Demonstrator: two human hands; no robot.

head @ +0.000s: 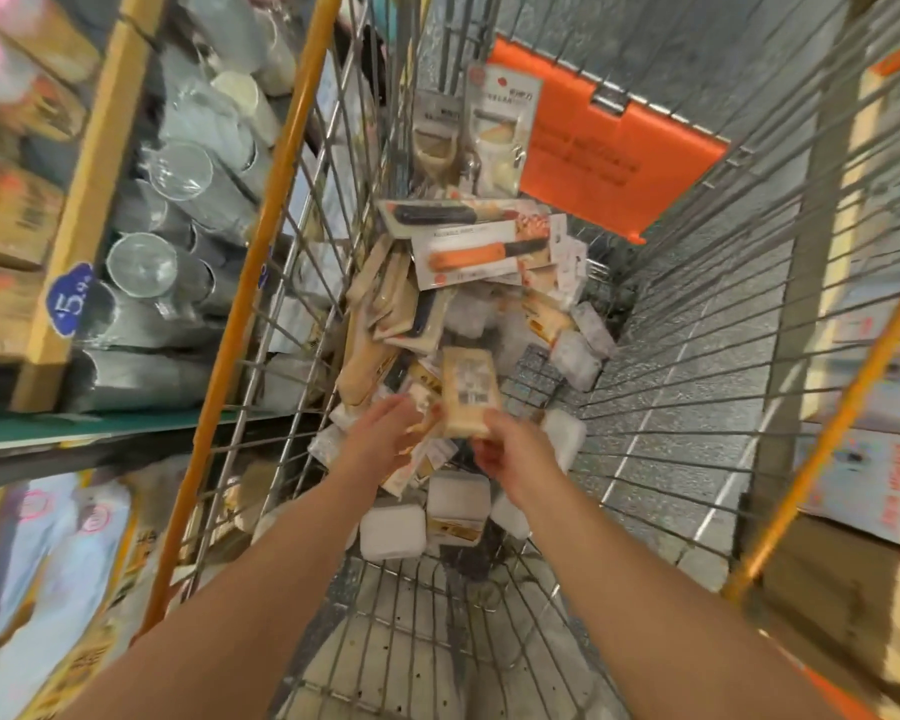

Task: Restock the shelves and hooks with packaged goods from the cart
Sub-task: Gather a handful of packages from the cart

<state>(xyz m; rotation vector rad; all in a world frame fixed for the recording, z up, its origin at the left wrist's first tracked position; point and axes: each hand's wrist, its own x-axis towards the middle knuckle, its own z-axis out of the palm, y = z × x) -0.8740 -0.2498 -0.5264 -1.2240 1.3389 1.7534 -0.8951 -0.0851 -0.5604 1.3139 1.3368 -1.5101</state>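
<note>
Both my arms reach down into a wire cart point(687, 283) with orange rails. My right hand point(515, 452) grips the lower end of a beige flat package point(470, 389) with a barcode label, held upright over the pile. My left hand point(385, 433) lies just left of it, fingers down among small carded packs point(427, 459); whether it holds one is unclear. Beyond the hands lies a heap of packaged goods, with an orange-handled knife on a card point(484, 259) and peeler packs point(500, 132) leaning at the far end.
White soft packs point(393, 532) lie on the cart floor near me. An orange plastic flap point(609, 148) hangs at the cart's far end. Shelves on the left hold clear glasses point(178, 171), boxes and a blue price tag point(68, 301). Cartons point(874, 485) stand on the right.
</note>
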